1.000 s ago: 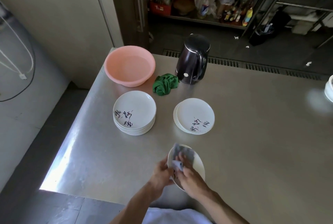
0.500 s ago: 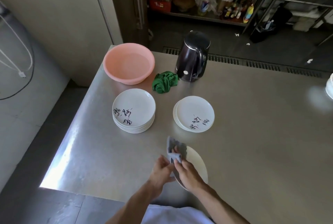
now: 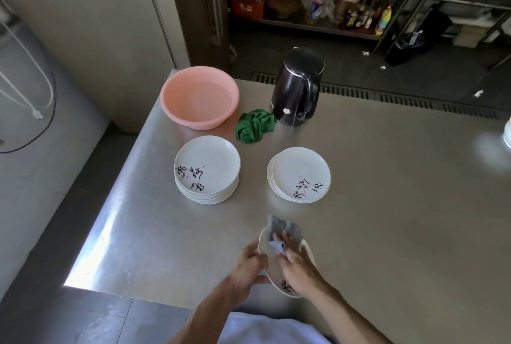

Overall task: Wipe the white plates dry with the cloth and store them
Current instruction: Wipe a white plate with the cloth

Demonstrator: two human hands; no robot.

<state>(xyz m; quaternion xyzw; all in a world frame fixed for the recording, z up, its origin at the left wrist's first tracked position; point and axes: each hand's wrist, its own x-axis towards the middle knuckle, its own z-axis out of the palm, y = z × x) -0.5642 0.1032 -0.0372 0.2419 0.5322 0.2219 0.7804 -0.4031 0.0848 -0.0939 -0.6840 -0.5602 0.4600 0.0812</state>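
A white plate (image 3: 269, 263) with dark lettering is held tilted above the near edge of the steel table (image 3: 387, 205). My left hand (image 3: 247, 267) grips its left rim. My right hand (image 3: 297, 266) presses a grey-blue cloth (image 3: 284, 229) against the plate's face, fingers curled round the cloth. Two stacks of white plates stand on the table: a taller stack (image 3: 207, 169) at the left and a lower stack (image 3: 299, 174) at the right.
A pink basin (image 3: 199, 96) sits at the table's far left corner. Beside it lie a crumpled green cloth (image 3: 255, 125) and a black kettle (image 3: 298, 86). A white object (image 3: 507, 133) shows at the right edge. Shelves with bottles stand beyond the table.
The cloth has shifted over the plate under my right hand, and the plate has turned so its lettering now shows near my right wrist. Both stacks are unchanged.
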